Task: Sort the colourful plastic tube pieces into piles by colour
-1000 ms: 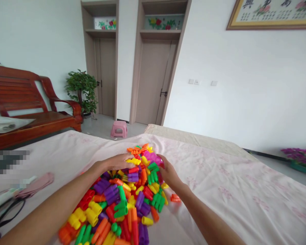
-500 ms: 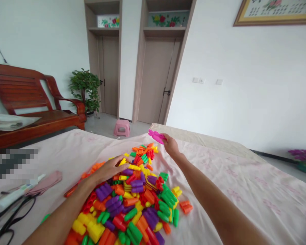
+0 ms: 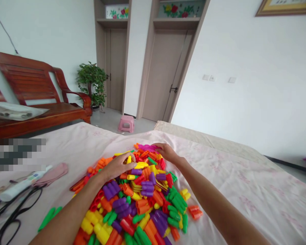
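Observation:
A heap of bullet-shaped plastic toy pieces point(image 3: 148, 189) in red, orange, yellow, green and purple lies on the pale flowered cloth. At the heap's upper left, my left hand point(image 3: 119, 166) curls its thumb and fingers around a yellow plastic piece point(image 3: 129, 159). Another yellow piece point(image 3: 141, 165) lies by the thumb tip. My right hand point(image 3: 168, 153) pinches a flat magenta plastic piece point(image 3: 146, 147) with a lobed outline. That piece is at the far end of the heap, low over the orange and red ones; whether it touches them I cannot tell.
Black-framed glasses point(image 3: 17, 211), a white tube point(image 3: 22, 185) and a folded pink cloth point(image 3: 53, 173) lie at the left. A stray orange piece point(image 3: 195, 212) sits right of the heap. Beyond the bed are a pink stool point(image 3: 126, 123) and a wooden bench point(image 3: 40, 98).
My right hand has lowered the magenta piece from above the cloth, at the right, leftward to the heap's far end. My left hand stays at the heap. The view has shifted slightly.

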{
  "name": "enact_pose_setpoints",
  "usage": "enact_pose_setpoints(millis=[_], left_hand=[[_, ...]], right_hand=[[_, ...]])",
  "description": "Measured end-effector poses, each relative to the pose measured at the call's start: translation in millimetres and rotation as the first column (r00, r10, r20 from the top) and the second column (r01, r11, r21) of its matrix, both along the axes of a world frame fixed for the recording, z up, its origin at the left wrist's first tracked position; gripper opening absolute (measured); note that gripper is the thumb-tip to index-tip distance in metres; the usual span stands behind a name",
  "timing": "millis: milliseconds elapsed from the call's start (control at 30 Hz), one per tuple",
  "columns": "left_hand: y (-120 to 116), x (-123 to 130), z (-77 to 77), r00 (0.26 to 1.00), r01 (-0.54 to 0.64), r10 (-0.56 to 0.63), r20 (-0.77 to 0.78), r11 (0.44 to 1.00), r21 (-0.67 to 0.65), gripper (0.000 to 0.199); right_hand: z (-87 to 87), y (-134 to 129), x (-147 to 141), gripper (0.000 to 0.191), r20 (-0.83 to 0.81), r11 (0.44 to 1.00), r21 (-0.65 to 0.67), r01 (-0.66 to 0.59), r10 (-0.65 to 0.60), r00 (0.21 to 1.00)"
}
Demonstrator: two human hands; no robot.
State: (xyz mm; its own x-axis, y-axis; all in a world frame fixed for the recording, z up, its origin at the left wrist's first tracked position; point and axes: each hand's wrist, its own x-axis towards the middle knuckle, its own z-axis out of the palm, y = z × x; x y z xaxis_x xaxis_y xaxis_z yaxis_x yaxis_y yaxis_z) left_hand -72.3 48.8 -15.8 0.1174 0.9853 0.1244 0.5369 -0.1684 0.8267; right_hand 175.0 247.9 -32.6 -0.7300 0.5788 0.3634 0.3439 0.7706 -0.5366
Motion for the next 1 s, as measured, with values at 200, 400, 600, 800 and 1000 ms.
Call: enact_pose_setpoints(millis=[200,400,600,800,1000], left_hand=[[0,0,-1.6,1.0,-0.002,0.001,0.03,1.0,0.021,0.031],[-4,2,0.1,1.0,-0.031,0.031,0.007,0.999,0.038,0.026],[-10,3,5.5,0.992,-0.13,0.126,0.03,0.978,0.164,0.035],[-78,-15,21.9,0.974,-0.224,0.227,0.005,0.959,0.176,0.059],[-180,-24,-23.1,0.878,-0.145,0.194,-0.438,0.979,0.142,0.105]], right_hand=[[8.3,5,-1,0.036,-0.022,0.946,0.052,0.321,-0.32,0.947],[2.0,-36,7,0.032,0.049,0.971,0.027,0.239,-0.24,0.97],[23.7,-74,37,0.032,0.024,0.986,0.021,0.167,-0.167,0.986],[6.9,-56,80,0.022,-0.045,0.77,-0.19,0.609,-0.626,0.778],[-15.0,-70,95,0.009,-0.038,0.708,-0.435,0.556,-0.631,0.775]])
